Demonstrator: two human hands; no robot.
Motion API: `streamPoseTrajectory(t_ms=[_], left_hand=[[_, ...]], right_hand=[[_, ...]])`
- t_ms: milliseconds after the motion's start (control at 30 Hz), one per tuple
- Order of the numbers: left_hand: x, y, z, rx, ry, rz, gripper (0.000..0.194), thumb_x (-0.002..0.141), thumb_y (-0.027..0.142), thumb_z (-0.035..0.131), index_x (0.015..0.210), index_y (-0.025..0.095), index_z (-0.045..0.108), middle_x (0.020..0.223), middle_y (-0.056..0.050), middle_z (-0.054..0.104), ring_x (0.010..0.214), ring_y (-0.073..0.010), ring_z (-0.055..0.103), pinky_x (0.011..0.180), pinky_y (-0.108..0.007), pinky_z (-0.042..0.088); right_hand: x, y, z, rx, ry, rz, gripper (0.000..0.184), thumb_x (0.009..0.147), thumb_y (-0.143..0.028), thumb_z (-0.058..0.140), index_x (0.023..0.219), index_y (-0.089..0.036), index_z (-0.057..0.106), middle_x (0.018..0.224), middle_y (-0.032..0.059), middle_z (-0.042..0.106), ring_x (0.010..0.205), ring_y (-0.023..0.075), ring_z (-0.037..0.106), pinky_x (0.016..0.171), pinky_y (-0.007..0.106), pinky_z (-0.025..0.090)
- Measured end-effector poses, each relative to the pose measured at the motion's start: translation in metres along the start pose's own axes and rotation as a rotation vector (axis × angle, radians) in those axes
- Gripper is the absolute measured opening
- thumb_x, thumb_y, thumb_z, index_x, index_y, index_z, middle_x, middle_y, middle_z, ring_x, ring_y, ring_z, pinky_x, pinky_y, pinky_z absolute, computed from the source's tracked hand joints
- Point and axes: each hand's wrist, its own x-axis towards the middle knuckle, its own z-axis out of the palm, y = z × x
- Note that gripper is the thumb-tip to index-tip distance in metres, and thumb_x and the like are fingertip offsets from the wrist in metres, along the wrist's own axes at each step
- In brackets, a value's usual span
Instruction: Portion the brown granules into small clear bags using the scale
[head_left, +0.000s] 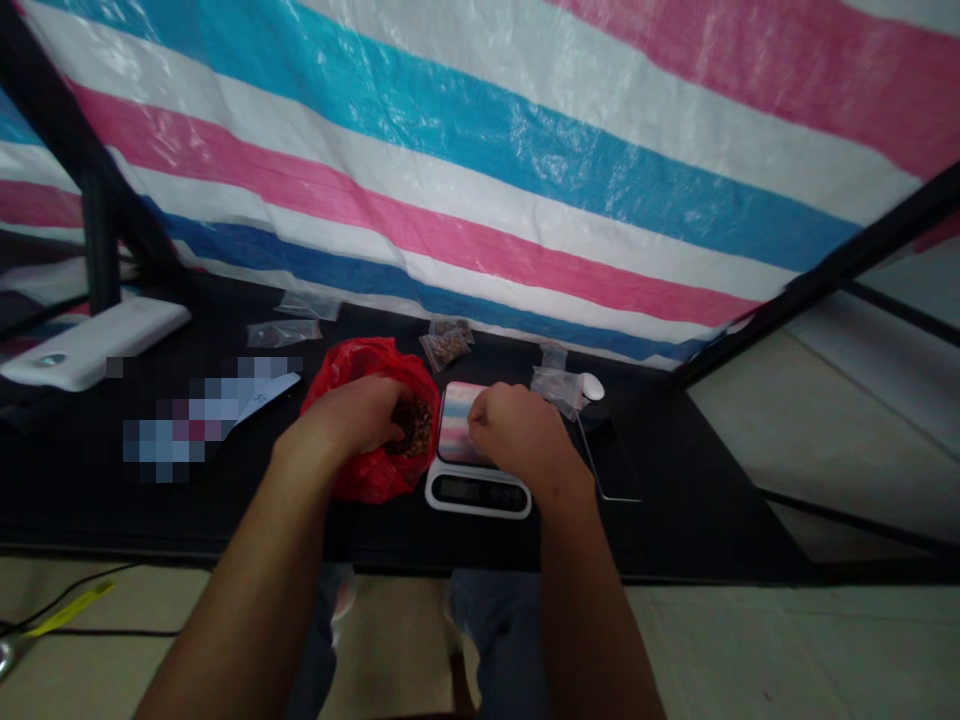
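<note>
A: "What's the left hand (352, 418) doing?"

B: "It's reaching into a crumpled red plastic bag (379, 478) at twelve o'clock, staying low over dark brown granules (414, 425); its grip is hidden."

A: "And the right hand (517, 432)?"

B: "It's curling over a pastel-striped pad (457, 420) on a white digital scale (478, 492); I can't tell if it's pinching anything, and the display isn't readable."

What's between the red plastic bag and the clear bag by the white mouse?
The head view shows a digital scale topped by a striped item partly under the right hand.
</note>
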Motion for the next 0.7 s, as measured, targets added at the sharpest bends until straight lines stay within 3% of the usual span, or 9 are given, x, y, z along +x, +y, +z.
streamPoseTrajectory(t_ms=[133,300,467,600,700], left_hand=[[0.002,0.017,-0.005,0.012,-0.063,0.000,0.037,0.074,0.014,0.077,0.108,0.027,0.081,0.109,-0.007,0.084,0.095,-0.0247,0.077,0.086,-0.029,0.056],[0.005,0.036,-0.007,0.051,-0.136,-0.012,0.034,0.077,0.012,0.072,0.107,0.027,0.082,0.107,-0.006,0.083,0.092,-0.0246,0.076,0.080,-0.029,0.054],[0.004,0.040,-0.007,0.111,-0.154,-0.070,0.022,0.087,0.017,0.068,0.100,0.028,0.082,0.104,-0.005,0.083,0.092,-0.0246,0.076,0.075,-0.030,0.050],[0.004,0.039,-0.007,0.088,-0.137,-0.061,0.021,0.085,0.014,0.069,0.100,0.024,0.080,0.104,-0.006,0.082,0.092,-0.0242,0.076,0.076,-0.030,0.050],[0.005,0.038,-0.008,0.059,-0.125,-0.066,0.022,0.084,0.009,0.066,0.097,0.022,0.078,0.102,-0.005,0.082,0.090,-0.0209,0.076,0.077,-0.026,0.051]], right_hand=[[0.003,0.020,-0.010,0.109,0.099,0.017,0.024,0.096,-0.027,0.061,0.096,-0.020,0.084,0.099,0.0120,0.082,0.090,0.0246,0.074,0.075,0.031,0.048],[0.013,0.038,-0.010,0.203,0.130,0.054,0.026,0.095,-0.020,0.058,0.096,-0.018,0.084,0.096,0.0085,0.082,0.085,0.0203,0.072,0.071,0.030,0.042],[0.017,0.039,-0.006,0.260,0.116,-0.003,0.026,0.096,-0.021,0.059,0.089,-0.018,0.084,0.088,0.0064,0.081,0.077,0.0186,0.069,0.065,0.029,0.037],[0.012,0.038,-0.010,0.317,0.221,-0.013,0.024,0.097,-0.021,0.059,0.092,-0.016,0.082,0.089,0.0073,0.081,0.079,0.0189,0.069,0.066,0.029,0.039],[0.007,0.024,-0.012,0.337,0.260,-0.063,0.022,0.099,-0.021,0.060,0.095,-0.016,0.081,0.089,0.0075,0.081,0.079,0.0189,0.070,0.068,0.029,0.041]])
